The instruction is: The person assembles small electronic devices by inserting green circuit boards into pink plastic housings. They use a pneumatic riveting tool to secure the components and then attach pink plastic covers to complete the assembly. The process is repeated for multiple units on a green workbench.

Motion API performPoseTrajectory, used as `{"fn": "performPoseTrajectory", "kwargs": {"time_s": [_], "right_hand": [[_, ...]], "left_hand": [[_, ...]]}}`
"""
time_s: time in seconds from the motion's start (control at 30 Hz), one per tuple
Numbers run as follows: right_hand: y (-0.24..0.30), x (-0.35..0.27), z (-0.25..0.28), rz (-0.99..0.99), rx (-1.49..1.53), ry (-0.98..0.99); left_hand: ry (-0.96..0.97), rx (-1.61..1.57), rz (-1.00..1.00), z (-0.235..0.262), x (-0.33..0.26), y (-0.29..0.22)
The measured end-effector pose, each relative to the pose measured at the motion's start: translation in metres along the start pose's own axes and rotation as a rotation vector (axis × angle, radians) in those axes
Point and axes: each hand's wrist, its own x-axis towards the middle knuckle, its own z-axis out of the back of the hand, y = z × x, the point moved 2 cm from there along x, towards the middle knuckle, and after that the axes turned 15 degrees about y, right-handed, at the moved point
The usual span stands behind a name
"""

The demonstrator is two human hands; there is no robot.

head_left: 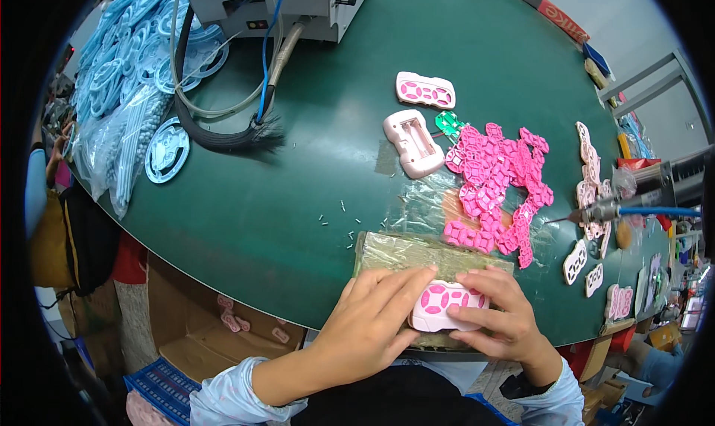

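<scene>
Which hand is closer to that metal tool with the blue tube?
Right. In view, the right hand is below and left of the metal tool, apart from it; the left hand is farther left, across the pink-and-white controller.

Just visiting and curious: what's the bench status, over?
Left hand, right hand holding pale controller. Wrapped block beneath. Pink button pieces heaped just beyond, not blocking.

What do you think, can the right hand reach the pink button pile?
Probably yes: the pink button pile lies just past the block, nothing tall between. But the right hand holds the controller and might let go first.
</scene>
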Motion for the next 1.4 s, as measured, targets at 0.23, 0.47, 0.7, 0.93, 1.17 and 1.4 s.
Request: {"fn": "performPoseTrajectory", "kwargs": {"time_s": [0.23, 0.47, 0.7, 0.93, 1.17, 1.4], "right_hand": [[0.005, 0.005, 0.005, -0.022, -0.078, 0.043], [0.008, 0.004, -0.002, 0.060, -0.157, -0.039], [0.029, 0.001, 0.018, 0.230, -0.128, -0.127], [0.023, -0.028, 0.004, -0.035, 0.863, -0.182], [0.030, -0.025, -0.001, -0.060, 0.655, -0.329], [0.031, -0.026, -0.013, -0.010, 0.602, -0.457]], "left_hand": [[-0.021, -0.011, 0.024, -0.005, 0.001, 0.004], [0.053, -0.307, 0.064, 0.011, 0.001, -0.010], [0.029, -0.948, 0.217, 0.007, -0.008, -0.021], [0.037, -0.630, 0.024, 0.010, -0.011, -0.037], [0.044, -0.560, -0.015, 0.009, -0.013, -0.042], [-0.035, -0.530, -0.146, 0.000, -0.007, -0.036]]}}
